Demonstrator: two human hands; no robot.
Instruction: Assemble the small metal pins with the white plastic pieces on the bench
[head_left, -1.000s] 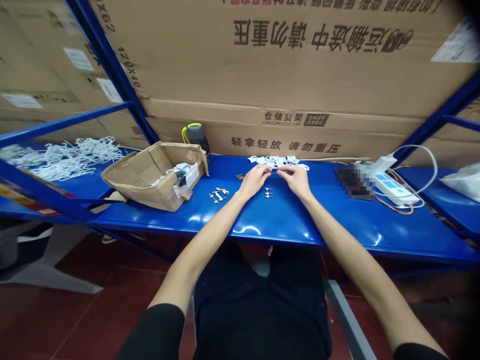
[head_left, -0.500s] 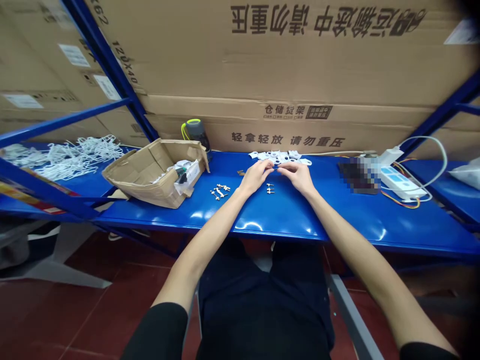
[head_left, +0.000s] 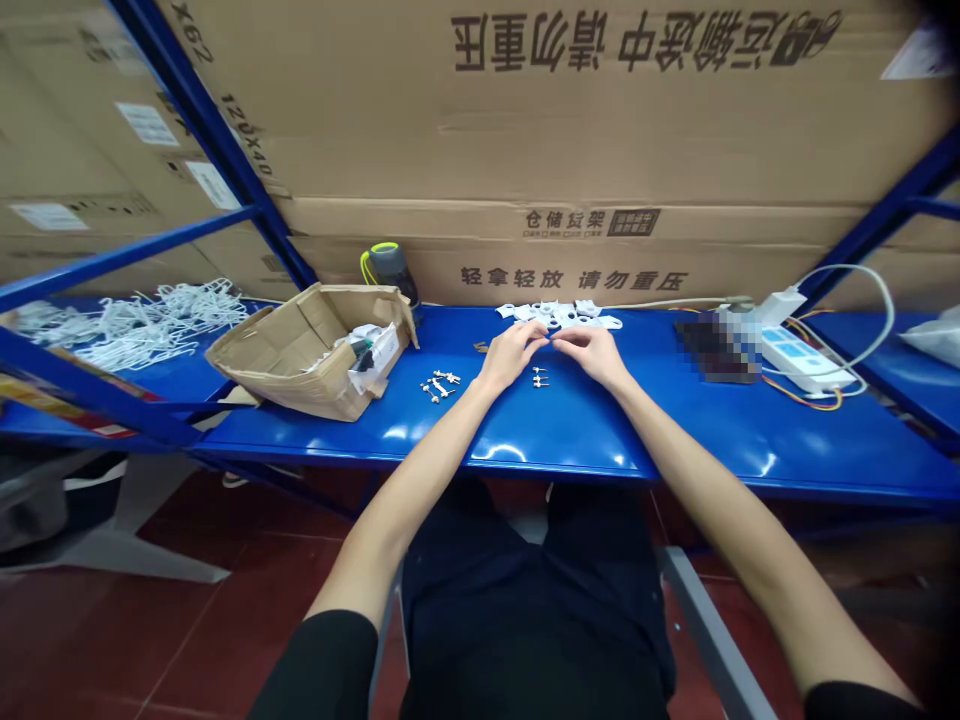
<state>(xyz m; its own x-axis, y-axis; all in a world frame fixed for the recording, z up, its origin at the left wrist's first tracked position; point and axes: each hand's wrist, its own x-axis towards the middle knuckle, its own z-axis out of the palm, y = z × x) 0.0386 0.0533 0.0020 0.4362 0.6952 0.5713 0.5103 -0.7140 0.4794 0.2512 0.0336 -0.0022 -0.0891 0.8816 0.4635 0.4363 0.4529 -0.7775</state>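
My left hand (head_left: 510, 355) and my right hand (head_left: 592, 352) meet over the blue shelf (head_left: 570, 430), fingertips pinched together on a small part too tiny to name. Just beyond them lies a heap of white plastic pieces (head_left: 559, 314). A few small metal pins (head_left: 538, 377) lie between my hands, and another cluster of metal pins (head_left: 439, 385) lies to the left of my left hand.
An open cardboard box (head_left: 304, 350) with parts stands at the left, a dark bottle (head_left: 390, 268) behind it. White wire hooks (head_left: 127, 320) pile at the far left. A power strip (head_left: 795, 360) with cables lies at the right. Big cartons (head_left: 600, 150) form the back wall.
Both hands stay pinched together at the same spot; only the camera view has shifted slightly.
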